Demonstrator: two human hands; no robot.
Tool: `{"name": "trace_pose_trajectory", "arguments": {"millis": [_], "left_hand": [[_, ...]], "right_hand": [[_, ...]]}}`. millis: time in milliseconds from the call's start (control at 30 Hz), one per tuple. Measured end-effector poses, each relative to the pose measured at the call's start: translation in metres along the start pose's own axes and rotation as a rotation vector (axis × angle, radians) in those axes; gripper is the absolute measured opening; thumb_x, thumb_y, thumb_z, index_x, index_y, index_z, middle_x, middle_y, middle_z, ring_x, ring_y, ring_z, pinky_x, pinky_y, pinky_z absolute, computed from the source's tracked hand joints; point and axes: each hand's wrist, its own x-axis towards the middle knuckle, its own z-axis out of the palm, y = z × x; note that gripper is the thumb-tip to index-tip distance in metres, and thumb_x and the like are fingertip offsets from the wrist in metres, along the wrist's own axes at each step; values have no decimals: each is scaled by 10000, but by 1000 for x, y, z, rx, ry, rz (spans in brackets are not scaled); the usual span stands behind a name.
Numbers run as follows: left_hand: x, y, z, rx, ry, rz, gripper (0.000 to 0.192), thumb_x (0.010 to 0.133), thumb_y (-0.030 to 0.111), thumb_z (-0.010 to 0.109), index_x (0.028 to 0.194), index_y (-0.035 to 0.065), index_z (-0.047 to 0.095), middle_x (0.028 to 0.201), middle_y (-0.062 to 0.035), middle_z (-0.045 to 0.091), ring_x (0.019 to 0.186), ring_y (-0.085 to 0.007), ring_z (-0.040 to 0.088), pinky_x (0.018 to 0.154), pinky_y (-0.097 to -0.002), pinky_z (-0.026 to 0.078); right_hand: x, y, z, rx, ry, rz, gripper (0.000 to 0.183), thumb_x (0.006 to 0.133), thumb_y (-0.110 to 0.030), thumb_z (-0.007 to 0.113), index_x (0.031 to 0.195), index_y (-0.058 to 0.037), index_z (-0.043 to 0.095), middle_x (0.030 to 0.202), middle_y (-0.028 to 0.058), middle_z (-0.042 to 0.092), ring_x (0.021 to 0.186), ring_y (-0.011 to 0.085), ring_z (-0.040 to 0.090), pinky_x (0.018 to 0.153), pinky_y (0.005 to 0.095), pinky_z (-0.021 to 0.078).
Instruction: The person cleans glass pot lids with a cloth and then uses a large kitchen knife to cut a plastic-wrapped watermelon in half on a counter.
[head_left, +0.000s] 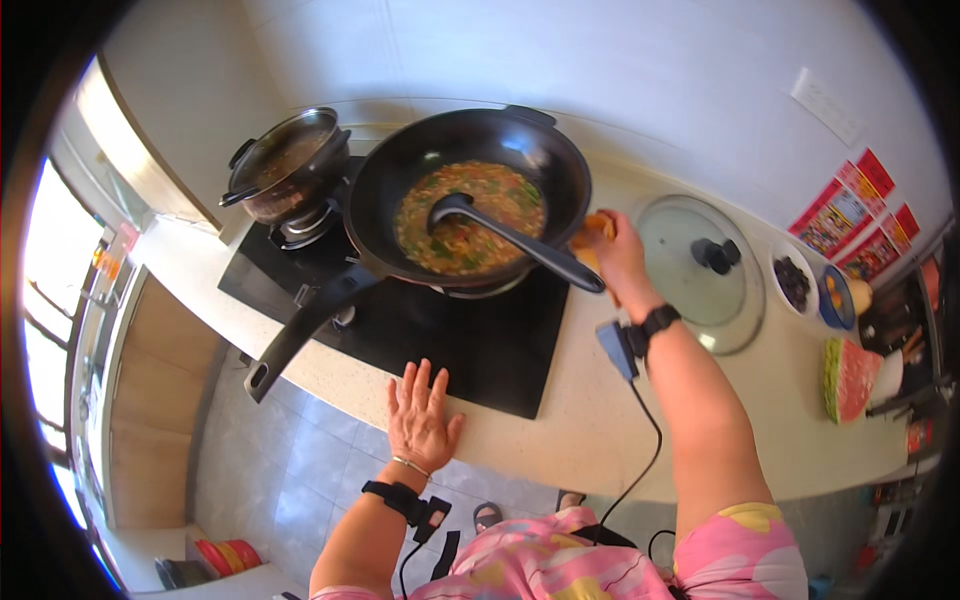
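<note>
My left hand (422, 433) rests flat at the front edge of the counter and black glass cooktop (480, 337), fingers apart, holding nothing. Just right of the wok (559, 169), my right hand (628, 264) grips an orange cloth-like item (598, 225), partly hidden by the fingers. A thick, chunky stew with green pieces (491, 187) fills the wok's bottom. The head of a black ladle (517, 240) sits in it, while the ladle's handle leans over the rim towards my right wrist. The wok's long handle (300, 337) points to the front left.
A lidded pot (289, 165) stands on the back left burner. Right of the wok lie a glass lid (675, 262), a white bowl of dark pieces (793, 281), a blue bowl (836, 296) and a watermelon wedge (853, 379). A cable hangs from my right wrist strap (652, 330).
</note>
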Motion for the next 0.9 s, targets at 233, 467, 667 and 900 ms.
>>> {"name": "trace_pose_trajectory", "arguments": {"millis": [233,467,667,900], "left_hand": [[6,0,-1,-19,-58,-24,704,756,351,607,1375,103,382,1469,-162,284,1378,-349,211,1113,-528,109],[7,-11,2,-61,39,13,709,768,392,574,1369,71,376,1460,-188,289,1372,-369,215,1109,-520,105],[-6,-21,18,-156,234,47,785,753,541,543,1379,97,375,1470,-167,285,1388,-332,203,1118,-510,81],[-4,-12,24,-237,362,-29,652,888,393,401,1394,-3,290,1458,-213,279,1383,-342,216,1122,-476,99]], "right_hand": [[30,69,46,-403,-394,-173,376,816,-232,608,1114,-8,559,1071,176,600,1058,340,540,885,396,445],[-97,-21,59,-845,-394,-244,668,846,-369,582,1298,90,404,1406,270,324,1315,370,313,1086,390,281],[-183,-59,105,-573,-574,-554,600,826,-338,593,1275,41,467,1429,242,319,1321,361,320,1070,435,269],[-132,-65,163,-378,-683,-664,430,776,-187,630,1198,-122,587,1396,134,405,1256,296,417,1029,391,337]]}}
